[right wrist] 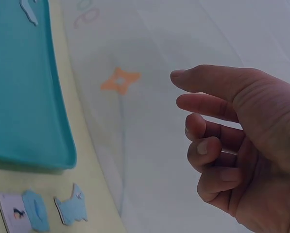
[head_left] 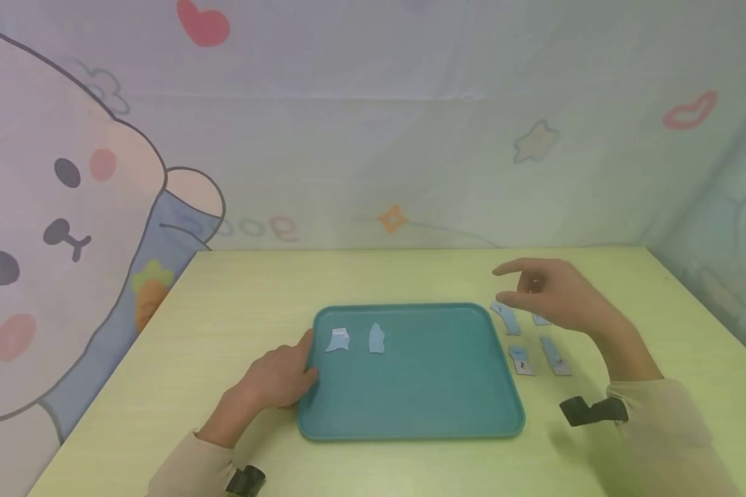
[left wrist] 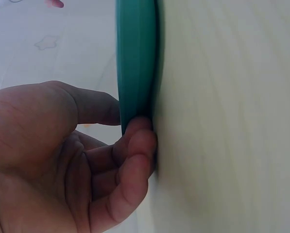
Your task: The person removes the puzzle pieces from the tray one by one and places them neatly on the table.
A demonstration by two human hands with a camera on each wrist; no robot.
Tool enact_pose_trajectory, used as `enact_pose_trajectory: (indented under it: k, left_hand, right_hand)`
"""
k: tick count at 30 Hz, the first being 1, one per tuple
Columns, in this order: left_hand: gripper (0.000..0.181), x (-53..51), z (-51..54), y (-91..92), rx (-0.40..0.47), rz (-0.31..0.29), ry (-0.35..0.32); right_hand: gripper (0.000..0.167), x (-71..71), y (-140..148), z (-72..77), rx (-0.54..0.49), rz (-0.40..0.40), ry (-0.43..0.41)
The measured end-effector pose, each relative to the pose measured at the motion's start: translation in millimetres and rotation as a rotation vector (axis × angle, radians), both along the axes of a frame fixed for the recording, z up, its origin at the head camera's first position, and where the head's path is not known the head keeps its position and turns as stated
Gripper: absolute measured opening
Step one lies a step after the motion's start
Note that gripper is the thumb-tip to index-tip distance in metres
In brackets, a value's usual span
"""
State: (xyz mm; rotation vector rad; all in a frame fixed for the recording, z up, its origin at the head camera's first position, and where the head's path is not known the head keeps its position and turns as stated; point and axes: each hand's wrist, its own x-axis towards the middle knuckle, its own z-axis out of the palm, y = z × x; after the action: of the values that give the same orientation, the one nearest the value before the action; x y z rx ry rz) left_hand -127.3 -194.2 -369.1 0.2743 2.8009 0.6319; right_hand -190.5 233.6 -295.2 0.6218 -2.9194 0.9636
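we see the left hand closed on the left edge of the tray, its thumb over the rim and its bent fingers against the outer side, low by the table. we find nothing in the grasp of the right hand: thumb and forefinger stand apart with a gap between them, the other fingers are loosely bent, and it hangs near the tray's far right corner.

on the tray, towards its far left, we count two flat light blue pieces: a piece with a white strip and, just beside it, a plain piece. right of the tray we see four more on the table: a slanted piece, a half-hidden piece that the right hand partly covers from our head view, a white-ended piece and a long piece. the raised tray rim stands between these four and the two inside.

we see the tray's long axis run left to right. the plain piece points towards the wall; the slanted piece and the long piece both lean far-left to near-right; the white-ended piece has its white end towards us.
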Motion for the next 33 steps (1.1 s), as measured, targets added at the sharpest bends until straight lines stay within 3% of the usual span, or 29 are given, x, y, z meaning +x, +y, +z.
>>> enact_pose_trajectory:
  k: [15, 33]
  left_hand:
    - [0.071, 0.0, 1.0, 1.5, 0.000, 0.002, -0.009]
    - [0.072, -0.9, -1.6, 1.9, -0.005, 0.004, -0.003]
  right_hand:
    - [0.039, -7.3, -40.0, -16.0, 0.014, 0.130, -0.026]
    - [0.038, -10.7, -72.7, -29.6, 0.019, 0.190, -0.044]
